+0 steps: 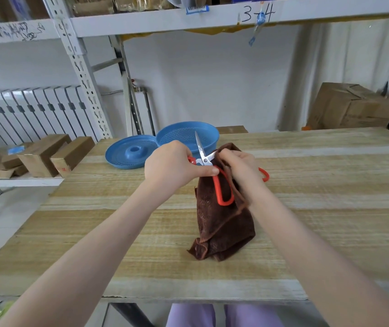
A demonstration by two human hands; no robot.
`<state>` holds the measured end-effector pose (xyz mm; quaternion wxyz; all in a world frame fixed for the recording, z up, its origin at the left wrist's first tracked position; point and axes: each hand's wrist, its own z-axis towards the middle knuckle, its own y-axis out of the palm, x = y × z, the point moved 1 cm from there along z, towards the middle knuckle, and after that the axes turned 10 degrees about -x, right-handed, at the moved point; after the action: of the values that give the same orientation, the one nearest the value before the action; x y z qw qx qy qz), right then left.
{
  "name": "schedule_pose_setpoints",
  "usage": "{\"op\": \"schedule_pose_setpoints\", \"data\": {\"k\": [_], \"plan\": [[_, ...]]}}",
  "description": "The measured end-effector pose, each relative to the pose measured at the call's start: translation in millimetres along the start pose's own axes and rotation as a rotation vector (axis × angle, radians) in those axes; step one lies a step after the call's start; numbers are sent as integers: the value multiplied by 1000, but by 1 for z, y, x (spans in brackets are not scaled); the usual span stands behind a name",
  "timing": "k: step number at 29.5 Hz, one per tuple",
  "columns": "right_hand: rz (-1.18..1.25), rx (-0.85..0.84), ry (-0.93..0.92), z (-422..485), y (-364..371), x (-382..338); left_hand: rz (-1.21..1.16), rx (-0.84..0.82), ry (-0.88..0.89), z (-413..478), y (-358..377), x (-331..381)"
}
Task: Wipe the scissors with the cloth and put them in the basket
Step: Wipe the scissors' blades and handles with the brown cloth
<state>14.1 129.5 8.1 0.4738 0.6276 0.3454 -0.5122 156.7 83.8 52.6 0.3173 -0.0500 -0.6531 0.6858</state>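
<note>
Right now the scissors (204, 159) are held above the tabletop (318, 208), just in front of the blue basket (211, 139), with their blades spread apart. The left hand (169, 166) grips them near the pivot, fingers curled round one red handle and the thumb pressed on the other. One blade points up, bare. The right hand (238, 168) pinches the brown cloth (224, 227) round the second blade, which disappears into the fold. The cloth hangs down from those fingers, its lower end bunched on the tabletop. A blue perforated lid (127, 154) lies beside the basket.
</note>
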Motion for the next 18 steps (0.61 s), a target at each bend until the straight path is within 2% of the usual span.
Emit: {"op": "schedule_pose_setpoints", "data": {"k": [2,6,11,18], "plan": [[-36,-21,8,-3,1,-1,-4,4,5,-1,0,0],[35,60,-25,-1,-6,-6,-8,8,21,-5,2,1],[-62,-26,-16,-8,5,-3,-13,19,9,-3,-2,1],[50,90,-7,-6,1,-8,-32,-7,17,-6,1,-2]]}}
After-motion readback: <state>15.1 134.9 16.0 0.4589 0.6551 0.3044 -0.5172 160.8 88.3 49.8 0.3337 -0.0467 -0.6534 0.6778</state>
